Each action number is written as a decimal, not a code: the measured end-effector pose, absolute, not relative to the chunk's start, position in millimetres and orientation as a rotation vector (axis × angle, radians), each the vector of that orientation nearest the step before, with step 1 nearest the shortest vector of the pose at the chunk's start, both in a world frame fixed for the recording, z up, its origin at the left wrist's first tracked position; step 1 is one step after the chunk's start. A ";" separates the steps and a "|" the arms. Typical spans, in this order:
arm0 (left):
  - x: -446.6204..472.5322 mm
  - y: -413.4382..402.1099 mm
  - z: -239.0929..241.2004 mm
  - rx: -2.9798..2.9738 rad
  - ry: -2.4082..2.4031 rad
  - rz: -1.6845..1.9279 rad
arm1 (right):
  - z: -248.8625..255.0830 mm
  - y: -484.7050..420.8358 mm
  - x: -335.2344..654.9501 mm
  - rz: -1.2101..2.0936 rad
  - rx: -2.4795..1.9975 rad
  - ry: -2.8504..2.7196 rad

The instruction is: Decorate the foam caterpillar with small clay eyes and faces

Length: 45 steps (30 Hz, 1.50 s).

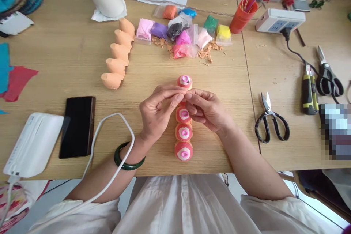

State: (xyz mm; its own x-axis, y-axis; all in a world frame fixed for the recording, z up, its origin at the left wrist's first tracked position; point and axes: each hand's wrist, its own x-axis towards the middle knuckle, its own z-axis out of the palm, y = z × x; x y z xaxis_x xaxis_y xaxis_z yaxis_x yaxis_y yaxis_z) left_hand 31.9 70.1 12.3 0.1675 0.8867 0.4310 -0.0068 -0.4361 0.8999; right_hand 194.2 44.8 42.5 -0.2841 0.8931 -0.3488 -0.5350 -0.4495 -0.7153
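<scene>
A row of egg-carton cups (183, 132) runs away from me at the middle of the table. Each visible top carries red, white and pink modelling clay, and the farthest one also has a small black spot. Above the far part of this row, my left hand (161, 108) and my right hand (204, 108) meet at the fingertips. Both are pinched closed, and whatever lies between the fingers is too small to make out. They partly cover one cup. Farther left stands a row of plain orange egg-carton cups (116, 66).
Bags of coloured clay (182, 38) lie at the back among orange scraps. A red cup (243, 16) holds sticks near a power strip (279, 20). Scissors (270, 117) lie right; a phone (76, 126) and white power bank (34, 144) left. A white cable (120, 168) crosses my left forearm.
</scene>
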 end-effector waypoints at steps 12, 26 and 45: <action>32.5 69.4 12.8 1.586 0.796 1.260 | 41.4 46.3 195.4 1.865 -0.858 -0.570; 32.0 72.1 10.8 1.817 1.002 1.429 | 39.8 44.2 191.5 1.566 -1.076 -0.680; 27.8 75.3 13.8 2.352 1.120 1.467 | 31.2 39.6 186.4 1.052 -1.205 -1.099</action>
State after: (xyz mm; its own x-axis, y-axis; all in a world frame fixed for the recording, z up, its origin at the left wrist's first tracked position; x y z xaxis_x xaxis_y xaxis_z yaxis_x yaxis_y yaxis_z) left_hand 27.8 75.3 13.8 0.2425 0.6603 0.7108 0.5117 -0.7095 0.4845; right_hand 186.4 39.6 31.2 0.1632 0.9841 0.0699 -0.0263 0.0751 -0.9968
